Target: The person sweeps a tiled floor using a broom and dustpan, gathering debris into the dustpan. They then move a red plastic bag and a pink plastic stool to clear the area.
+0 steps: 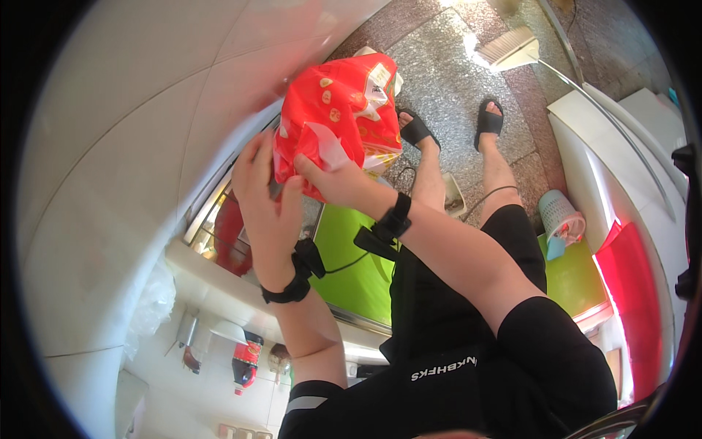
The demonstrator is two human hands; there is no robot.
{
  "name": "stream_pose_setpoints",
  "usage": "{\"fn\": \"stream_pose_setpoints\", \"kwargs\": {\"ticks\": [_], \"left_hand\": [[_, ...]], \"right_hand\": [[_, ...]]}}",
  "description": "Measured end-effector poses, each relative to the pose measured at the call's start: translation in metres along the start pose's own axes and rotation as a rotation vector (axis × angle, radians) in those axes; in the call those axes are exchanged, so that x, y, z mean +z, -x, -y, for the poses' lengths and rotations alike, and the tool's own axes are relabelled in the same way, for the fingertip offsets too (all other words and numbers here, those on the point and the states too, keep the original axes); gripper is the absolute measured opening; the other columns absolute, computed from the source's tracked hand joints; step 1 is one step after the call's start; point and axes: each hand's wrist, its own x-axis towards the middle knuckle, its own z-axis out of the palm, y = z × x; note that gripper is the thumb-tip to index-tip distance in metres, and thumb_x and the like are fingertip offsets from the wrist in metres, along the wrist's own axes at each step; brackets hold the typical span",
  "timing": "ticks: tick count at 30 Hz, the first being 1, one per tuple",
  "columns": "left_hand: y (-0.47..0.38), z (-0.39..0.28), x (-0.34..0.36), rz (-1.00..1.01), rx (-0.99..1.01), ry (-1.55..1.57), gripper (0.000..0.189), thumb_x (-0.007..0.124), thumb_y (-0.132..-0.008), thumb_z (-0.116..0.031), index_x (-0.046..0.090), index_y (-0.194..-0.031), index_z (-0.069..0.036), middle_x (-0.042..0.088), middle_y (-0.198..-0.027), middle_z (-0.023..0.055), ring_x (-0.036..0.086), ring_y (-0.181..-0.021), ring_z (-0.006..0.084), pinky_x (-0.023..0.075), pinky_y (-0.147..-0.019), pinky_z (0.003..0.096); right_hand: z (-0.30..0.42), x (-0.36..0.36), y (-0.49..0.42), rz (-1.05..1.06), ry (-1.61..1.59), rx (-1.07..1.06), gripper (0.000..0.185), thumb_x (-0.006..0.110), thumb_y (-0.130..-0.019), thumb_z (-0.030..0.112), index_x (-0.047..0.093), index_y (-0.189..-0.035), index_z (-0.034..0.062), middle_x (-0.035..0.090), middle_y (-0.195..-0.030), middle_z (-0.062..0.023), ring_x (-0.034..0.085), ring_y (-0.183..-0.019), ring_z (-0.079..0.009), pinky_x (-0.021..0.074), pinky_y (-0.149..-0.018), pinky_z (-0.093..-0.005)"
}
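A red plastic bag (340, 115) with printed patterns and a pale flap stands upright beside the wall. My right hand (340, 184) grips its near edge, the thumb pressed on the red film by the flap. My left hand (269, 192) is at the bag's left edge, back of the hand up, thumb apart from the fingers; some fingertips are blurred or hidden, so whether it grips the film is unclear. Both wrists carry black straps with small devices. Part of the bag's underside is hidden by my hands.
A green panel (351, 263) lies below my wrists. A tiled wall (137, 137) rises at left. A broom (513, 49) is at upper right, near a perforated basket (559, 217). A small pale tray (454, 195) and a cable are by my legs. A dark bottle (247, 362) appears lower left.
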Motion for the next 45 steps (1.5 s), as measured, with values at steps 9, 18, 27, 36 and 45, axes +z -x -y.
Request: {"fn": "stream_pose_setpoints", "kwargs": {"ticks": [9,18,27,36,45], "left_hand": [[0.107,0.024,0.038,0.052,-0.257,0.168,0.061,0.032,-0.107,-0.045,0.044,-0.145,0.001,0.045,-0.146,0.0222,0.043,-0.135,0.0393,0.0310,-0.113,0.0455],[0.094,0.003,0.039,0.191,-0.133,0.166,0.056,0.037,-0.106,-0.039,0.047,-0.142,0.003,0.052,-0.138,0.0213,0.048,-0.128,0.0377,0.0350,-0.108,0.0453],[0.093,-0.030,0.051,0.390,-0.070,0.047,0.042,0.058,-0.098,-0.020,0.054,-0.136,-0.001,0.055,-0.133,0.0212,0.051,-0.124,0.0375,0.0387,-0.106,0.0451],[0.079,-0.112,0.064,0.247,0.038,-0.214,0.044,0.063,-0.094,-0.022,0.058,-0.134,-0.006,0.052,-0.136,0.0215,0.047,-0.128,0.0391,0.0374,-0.107,0.0472],[0.083,-0.167,0.107,0.338,0.048,-0.325,0.042,0.063,-0.094,-0.021,0.059,-0.132,-0.004,0.055,-0.134,0.0211,0.050,-0.126,0.0380,0.0392,-0.106,0.0455]], "right_hand": [[0.048,-0.048,0.068,0.188,0.492,-0.355,0.020,0.069,-0.085,0.026,0.063,-0.080,0.0085,0.057,-0.069,-0.0089,0.055,-0.071,-0.0293,0.0413,-0.073,-0.0378],[0.121,-0.138,0.154,-0.068,0.569,-0.152,0.034,0.052,-0.099,0.017,0.054,-0.067,0.0082,0.057,-0.066,-0.0077,0.053,-0.067,-0.0288,0.0411,-0.072,-0.0368],[0.131,-0.237,0.283,-0.595,0.208,0.096,0.037,0.043,-0.108,0.029,0.057,-0.086,0.0024,0.058,-0.069,-0.0054,0.059,-0.067,-0.0135,0.0489,-0.062,-0.0299],[0.050,-0.448,0.351,-1.224,0.235,0.054,0.038,0.048,-0.105,0.038,0.062,-0.104,0.0028,0.059,-0.075,-0.0037,0.057,-0.067,-0.0129,0.0472,-0.056,-0.0290],[0.001,-0.641,0.367,-1.377,0.023,-0.065,0.034,0.051,-0.103,0.034,0.061,-0.110,0.0021,0.062,-0.086,-0.0083,0.060,-0.077,-0.0189,0.0491,-0.066,-0.0325]]}}
